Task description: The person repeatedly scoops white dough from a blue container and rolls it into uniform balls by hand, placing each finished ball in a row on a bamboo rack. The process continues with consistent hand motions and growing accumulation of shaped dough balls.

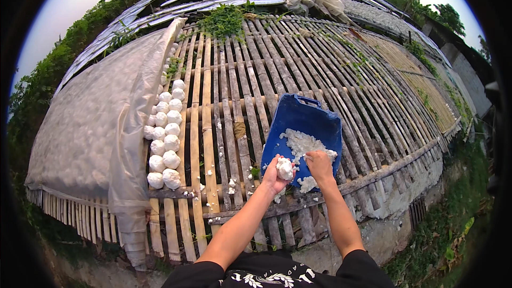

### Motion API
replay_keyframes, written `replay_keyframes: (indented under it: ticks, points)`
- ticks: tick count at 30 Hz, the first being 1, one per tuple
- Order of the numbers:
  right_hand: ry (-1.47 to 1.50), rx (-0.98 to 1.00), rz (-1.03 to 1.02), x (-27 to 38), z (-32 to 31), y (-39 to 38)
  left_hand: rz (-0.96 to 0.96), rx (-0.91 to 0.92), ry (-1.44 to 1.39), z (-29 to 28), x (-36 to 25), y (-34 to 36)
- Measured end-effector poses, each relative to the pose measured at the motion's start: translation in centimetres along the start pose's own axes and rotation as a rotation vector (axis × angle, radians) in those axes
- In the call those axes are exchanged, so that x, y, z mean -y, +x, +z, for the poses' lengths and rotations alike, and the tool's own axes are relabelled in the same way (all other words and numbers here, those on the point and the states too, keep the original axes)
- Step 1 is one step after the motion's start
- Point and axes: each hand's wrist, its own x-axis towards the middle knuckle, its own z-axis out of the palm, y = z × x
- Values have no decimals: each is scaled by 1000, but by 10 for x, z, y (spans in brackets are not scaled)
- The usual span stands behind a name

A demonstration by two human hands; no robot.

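My left hand [274, 176] is wrapped round a rough white ball [285, 168] and holds it over the near left part of a blue plastic tub [271, 137]. Moist, crumbly white mash [304, 143] lies inside the tub. My right hand [319, 166] reaches down to the right side of the mash, its fingers curled together; what they pinch, if anything, is hidden. More mash [308, 184] clings near the tub's close edge. To the left, white balls [171, 159] of the same look stand in rows on the bamboo rack.
The slatted bamboo rack [207, 122] has gaps between its strips, and white crumbs are scattered on it. Translucent plastic sheeting [90, 122] covers its left part. A leafy green plant [223, 21] grows through at the far side. Grass [453, 234] borders the rack at right.
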Motion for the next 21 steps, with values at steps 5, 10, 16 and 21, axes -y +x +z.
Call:
replay_keyframes:
  ticks: [5, 10, 16, 21]
  points:
    - [493, 79, -95, 53, -12, 1, 17, 65, 105, 8, -1, -4]
    - [408, -126, -132, 88, 3, -7, 31, 197, 163, 7, -1, -3]
    - [412, -123, 130, 115, 21, 5, 343, 116, 212, 27, 7, -4]
    - [368, -210, -70, 131, 17, 0, 224, 114, 72, 43, -13, -51]
